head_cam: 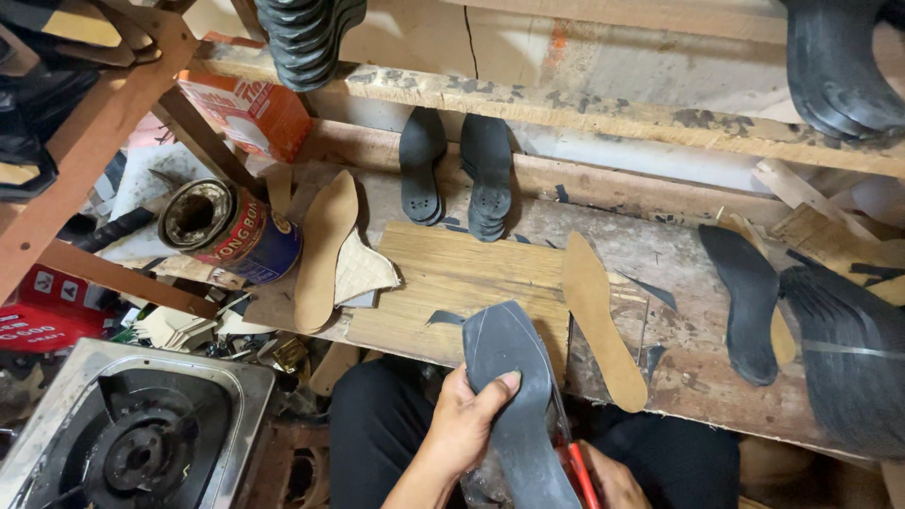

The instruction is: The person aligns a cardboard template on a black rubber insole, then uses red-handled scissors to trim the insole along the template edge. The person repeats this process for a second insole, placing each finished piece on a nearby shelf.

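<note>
Head view shows my left hand (468,422) gripping the grey sole (517,396) over my lap, my right hand (611,479) closed on red-handled scissors (577,471); I judge a slip could nick my thumb.

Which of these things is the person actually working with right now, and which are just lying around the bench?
In use:
left hand
right hand
dark grey sole
red-handled tool

Lying about:
two tan insoles
pair of black soles
tin can
gas burner
wooden bench
</note>
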A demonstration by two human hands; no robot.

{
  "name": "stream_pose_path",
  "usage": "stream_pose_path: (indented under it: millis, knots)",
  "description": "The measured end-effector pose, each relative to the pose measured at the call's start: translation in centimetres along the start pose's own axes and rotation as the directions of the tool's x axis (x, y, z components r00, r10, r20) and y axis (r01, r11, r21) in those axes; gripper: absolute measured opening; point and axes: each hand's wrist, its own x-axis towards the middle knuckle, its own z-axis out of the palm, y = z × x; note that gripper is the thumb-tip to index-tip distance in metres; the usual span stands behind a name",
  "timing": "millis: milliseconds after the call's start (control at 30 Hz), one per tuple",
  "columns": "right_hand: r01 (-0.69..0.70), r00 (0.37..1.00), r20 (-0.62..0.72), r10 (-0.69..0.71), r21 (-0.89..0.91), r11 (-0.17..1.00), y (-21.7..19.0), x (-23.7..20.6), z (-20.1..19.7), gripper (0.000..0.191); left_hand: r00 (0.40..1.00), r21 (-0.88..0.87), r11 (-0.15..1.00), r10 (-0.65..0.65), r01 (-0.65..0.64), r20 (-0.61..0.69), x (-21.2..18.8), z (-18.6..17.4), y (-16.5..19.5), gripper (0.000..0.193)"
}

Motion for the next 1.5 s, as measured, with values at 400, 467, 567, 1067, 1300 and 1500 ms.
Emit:
stream_pose_path:
  millis: [400,467,567,1067,1300,1500]
  knots:
    - [-0.434,0.896,0.150,0.419,0.500,0.749,1.1,0.4,0.2,0.047,0.999,-0.006,0.999,-0.040,0.040,-0.026,-0.2,-0.1,0.6,0.024]
    - [-0.326,0.945,0.130,0.299,0.347,0.879,1.4,0.2,-0.2,0.042,0.998,-0.010,0.998,-0.066,0.066,-0.024,-0.1,-0.1,0.8,0.024]
    - [-0.229,0.971,0.131,0.200,0.277,0.933,1.6,-0.4,-0.5,0.040,0.998,-0.007,0.998,-0.059,0.058,-0.014,-0.3,0.1,0.9,0.023]
    - [0.101,0.993,0.036,-0.114,0.256,0.961,-0.3,-0.1,0.1,0.033,1.000,0.042,0.999,-0.010,0.009,0.002,-0.6,0.4,0.2,0.020]
    - [-0.366,0.927,0.254,0.276,0.457,0.810,0.5,0.6,-0.4,0.040,1.000,0.091,0.996,-0.006,0.006,0.005,-0.3,0.2,0.7,0.020]
    - [-0.086,0.980,0.197,0.021,0.326,0.942,0.5,-0.3,-0.7,0.040,0.999,0.088,0.996,-0.032,0.034,-0.021,-0.7,0.3,1.3,0.023]
